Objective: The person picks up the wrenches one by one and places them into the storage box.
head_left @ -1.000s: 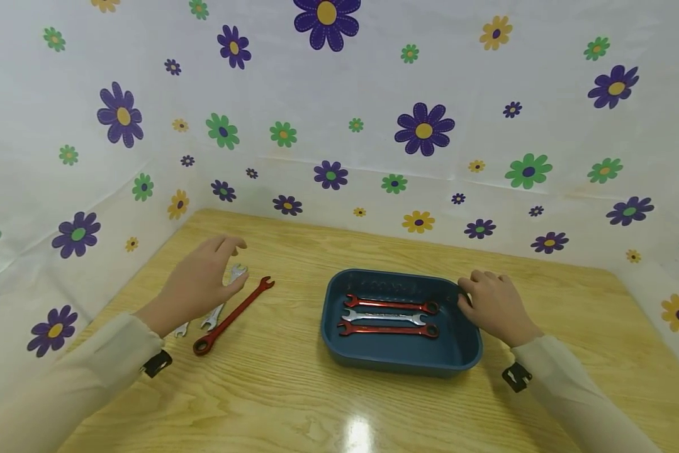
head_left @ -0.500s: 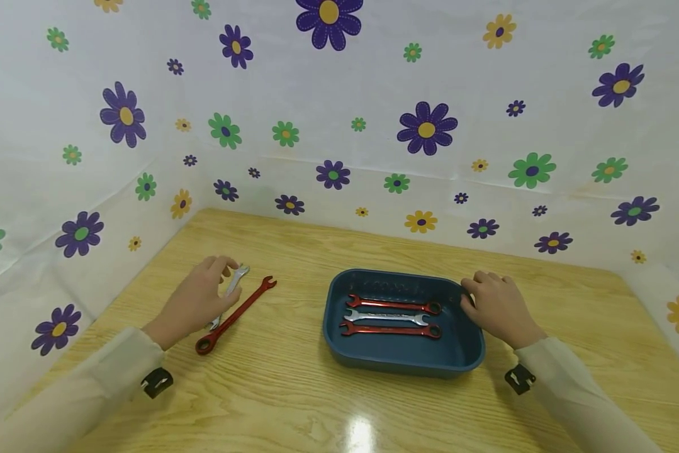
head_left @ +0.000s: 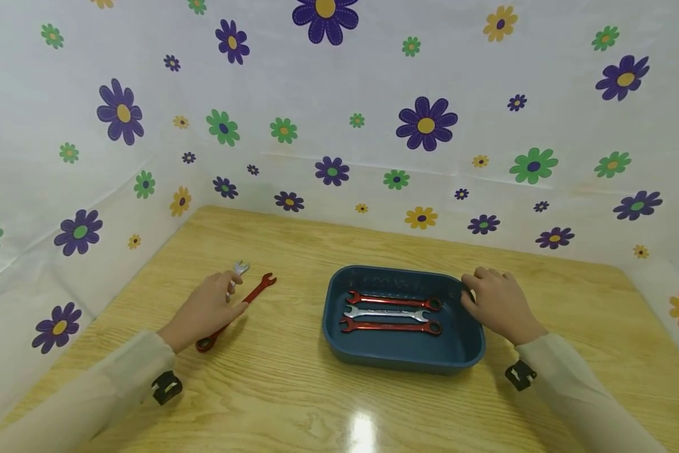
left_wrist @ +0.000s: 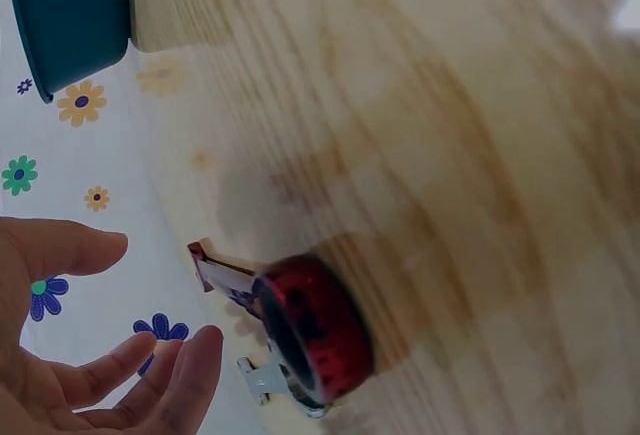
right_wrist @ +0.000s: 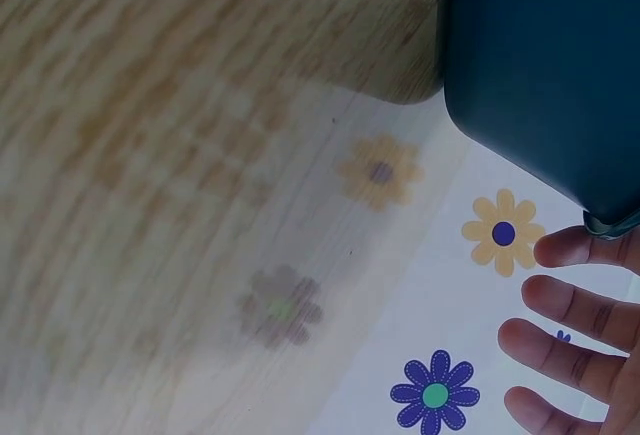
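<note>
My left hand [head_left: 206, 311] hovers with thumb and fingers spread over a red combination wrench [head_left: 260, 287] and a silver open-end wrench [head_left: 241, 267] on the table. In the left wrist view, the red wrench's ring end [left_wrist: 352, 340] looms close, and the gap between the thumb and fingertips holds nothing. My right hand [head_left: 498, 305] holds the far right corner of a blue tray [head_left: 396, 362]; its index finger [right_wrist: 565, 246] is at the rim from outside, while the thumb is hidden behind the wall in the right wrist view.
Inside the tray lie a red wrench [head_left: 392, 301], a silver wrench [head_left: 387, 313] and another red wrench [head_left: 390, 326], roughly parallel. A white flower-print sheet [head_left: 294, 151] rises behind and left of the wooden table [head_left: 294, 390].
My left hand has moved right and lower, from over the silver wrenches to over the red one, now covering its middle. The right hand and tray have stayed put.
</note>
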Action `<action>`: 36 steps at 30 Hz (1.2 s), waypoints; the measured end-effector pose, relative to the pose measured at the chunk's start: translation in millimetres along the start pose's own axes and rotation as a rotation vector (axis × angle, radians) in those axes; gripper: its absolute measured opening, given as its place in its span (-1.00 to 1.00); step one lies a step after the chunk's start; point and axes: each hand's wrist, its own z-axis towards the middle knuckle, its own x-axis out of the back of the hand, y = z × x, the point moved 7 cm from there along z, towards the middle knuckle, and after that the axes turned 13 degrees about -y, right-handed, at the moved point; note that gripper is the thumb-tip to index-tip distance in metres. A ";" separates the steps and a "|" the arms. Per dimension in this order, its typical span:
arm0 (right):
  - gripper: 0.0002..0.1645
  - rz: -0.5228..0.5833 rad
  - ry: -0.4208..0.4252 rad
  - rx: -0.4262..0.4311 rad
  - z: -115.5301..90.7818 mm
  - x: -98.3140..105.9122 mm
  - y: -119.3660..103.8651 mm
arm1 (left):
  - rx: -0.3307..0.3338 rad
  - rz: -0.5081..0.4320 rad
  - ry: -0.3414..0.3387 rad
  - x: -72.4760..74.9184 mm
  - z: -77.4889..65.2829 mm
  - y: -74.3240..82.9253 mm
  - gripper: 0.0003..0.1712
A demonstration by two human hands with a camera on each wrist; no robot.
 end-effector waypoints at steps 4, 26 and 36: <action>-0.90 0.000 0.007 0.003 0.4 1.1 -0.3 | 0.006 0.005 -0.016 -3.3 2.5 -5.2 -0.53; -0.90 0.009 -0.011 -0.009 -2.5 0.7 -1.8 | 0.029 0.083 -0.116 -16.9 5.0 -6.6 -0.62; -0.90 0.012 -0.006 -0.008 -2.9 -0.1 -3.3 | 0.014 0.140 -0.076 -13.9 0.5 -1.5 -0.74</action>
